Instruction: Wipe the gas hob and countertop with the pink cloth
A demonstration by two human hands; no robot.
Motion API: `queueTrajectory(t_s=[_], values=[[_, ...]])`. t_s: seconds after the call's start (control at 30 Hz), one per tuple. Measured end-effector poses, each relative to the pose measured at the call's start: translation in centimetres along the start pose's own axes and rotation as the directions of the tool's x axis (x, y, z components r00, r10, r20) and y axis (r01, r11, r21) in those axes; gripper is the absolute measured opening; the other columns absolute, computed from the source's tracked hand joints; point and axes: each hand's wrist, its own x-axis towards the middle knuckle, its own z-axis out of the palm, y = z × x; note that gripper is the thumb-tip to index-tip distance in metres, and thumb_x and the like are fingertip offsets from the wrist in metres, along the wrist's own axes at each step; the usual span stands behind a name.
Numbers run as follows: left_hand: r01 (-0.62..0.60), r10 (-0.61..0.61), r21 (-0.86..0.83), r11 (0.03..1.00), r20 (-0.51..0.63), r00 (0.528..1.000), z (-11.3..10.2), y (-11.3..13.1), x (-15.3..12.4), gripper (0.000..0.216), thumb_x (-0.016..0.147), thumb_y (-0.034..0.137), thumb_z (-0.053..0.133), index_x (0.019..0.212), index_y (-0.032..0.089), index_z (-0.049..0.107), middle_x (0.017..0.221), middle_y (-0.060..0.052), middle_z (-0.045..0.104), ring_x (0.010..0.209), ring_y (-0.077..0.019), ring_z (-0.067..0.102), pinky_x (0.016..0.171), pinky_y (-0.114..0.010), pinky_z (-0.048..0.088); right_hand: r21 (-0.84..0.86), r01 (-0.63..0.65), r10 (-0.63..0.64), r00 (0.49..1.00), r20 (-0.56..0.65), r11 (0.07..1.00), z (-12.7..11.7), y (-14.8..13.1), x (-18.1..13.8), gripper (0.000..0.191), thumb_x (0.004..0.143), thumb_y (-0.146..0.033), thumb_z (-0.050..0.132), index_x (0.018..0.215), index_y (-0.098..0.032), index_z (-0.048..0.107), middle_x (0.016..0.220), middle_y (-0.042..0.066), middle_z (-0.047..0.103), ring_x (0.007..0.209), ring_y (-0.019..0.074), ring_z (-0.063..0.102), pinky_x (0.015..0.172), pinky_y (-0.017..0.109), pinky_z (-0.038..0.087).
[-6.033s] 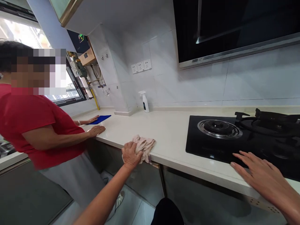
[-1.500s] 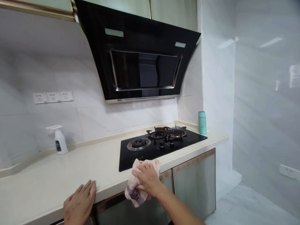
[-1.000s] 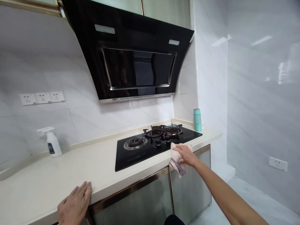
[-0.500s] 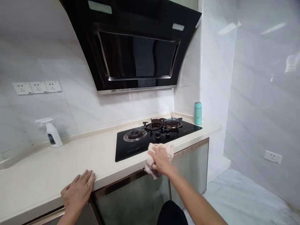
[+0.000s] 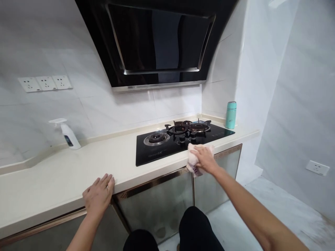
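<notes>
My right hand (image 5: 206,159) presses a pale pink cloth (image 5: 192,161) against the front edge of the counter, just before the gas cooktop (image 5: 149,157). Part of the cloth hangs down over the edge, and its underside is hidden. On the left, my left hand (image 5: 98,194) lies flat on the front edge of the cream countertop (image 5: 112,150), fingers stretched out and holding nothing. The cooktop's black glass carries a bare burner (image 5: 156,138) at left, and two control knobs (image 5: 182,139) stand near the cloth.
A white spray bottle (image 5: 70,136) stands at the back left, below the wall sockets (image 5: 45,83). Right of the cooktop is a mint-green flask (image 5: 230,115). The black range hood (image 5: 167,42) slopes above. Cabinet doors (image 5: 162,198) lie under the counter, close to my knees (image 5: 196,226).
My right hand has slid to the right along the counter edge with the cloth. My left hand stays on the edge. The view has tilted downward, and both knees now show.
</notes>
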Motion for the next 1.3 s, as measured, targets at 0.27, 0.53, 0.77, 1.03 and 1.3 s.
queueTrajectory(t_s=[0.27, 0.53, 0.77, 1.03, 1.3], values=[[0.083, -0.083, 0.029, 0.996, -0.025, 0.996, 0.7, 0.8, -0.1, 0.042, 0.104, 0.038, 0.039, 0.128, 0.029, 0.073, 0.145, -0.001, 0.066, 0.138, -0.0266, 0.055, 0.109, -0.043, 0.037, -0.050, -0.121, 0.121, 0.993, -0.004, 0.991, -0.8, 1.7, 0.0, 0.075, 0.071, -0.015, 0.077, 0.144, -0.022, 0.057, 0.154, 0.016, 0.046, 0.138, 0.0394, 0.037, 0.112, 0.054, 0.028], [0.097, -0.097, 0.043, 0.994, -0.023, 0.995, 1.4, 0.3, 0.2, 0.039, 0.102, 0.035, 0.043, 0.128, 0.033, 0.072, 0.146, 0.001, 0.066, 0.139, -0.0258, 0.053, 0.107, -0.042, 0.037, 0.031, 0.049, -0.049, 0.999, 0.001, 0.998, 1.2, -16.2, 2.8, 0.067, 0.078, -0.033, 0.079, 0.140, -0.025, 0.057, 0.150, 0.015, 0.050, 0.130, 0.0393, 0.044, 0.109, 0.059, 0.031], [0.028, -0.022, 0.062, 0.998, -0.092, 0.996, 1.4, -0.4, 0.0, 0.044, 0.104, 0.038, 0.037, 0.128, 0.027, 0.073, 0.144, -0.004, 0.067, 0.136, -0.0284, 0.056, 0.106, -0.044, 0.038, 0.087, 0.196, -0.196, 0.981, -0.010, 0.977, 2.1, -25.8, 5.0, 0.064, 0.080, -0.045, 0.082, 0.136, -0.026, 0.058, 0.142, 0.010, 0.056, 0.125, 0.0341, 0.048, 0.110, 0.053, 0.034], [-0.017, 0.020, 0.014, 1.000, -0.172, 0.985, 0.5, 0.4, -0.8, 0.039, 0.103, 0.036, 0.042, 0.120, 0.028, 0.076, 0.135, -0.003, 0.073, 0.131, -0.0275, 0.060, 0.105, -0.042, 0.040, 0.063, 0.178, -0.178, 0.984, 0.003, 0.982, 1.3, -11.8, 2.5, 0.069, 0.082, -0.036, 0.081, 0.145, -0.032, 0.055, 0.152, 0.009, 0.050, 0.129, 0.0319, 0.046, 0.104, 0.045, 0.036], [0.064, -0.070, -0.048, 0.997, -0.133, 0.989, 0.0, 2.2, -1.1, 0.036, 0.102, 0.035, 0.045, 0.118, 0.027, 0.077, 0.136, -0.006, 0.072, 0.132, -0.0300, 0.059, 0.106, -0.047, 0.037, -0.063, -0.055, 0.057, 0.998, 0.032, 0.997, -2.1, 2.1, 0.0, 0.061, 0.076, -0.018, 0.072, 0.135, -0.028, 0.063, 0.140, 0.013, 0.057, 0.120, 0.0343, 0.050, 0.098, 0.048, 0.037]])
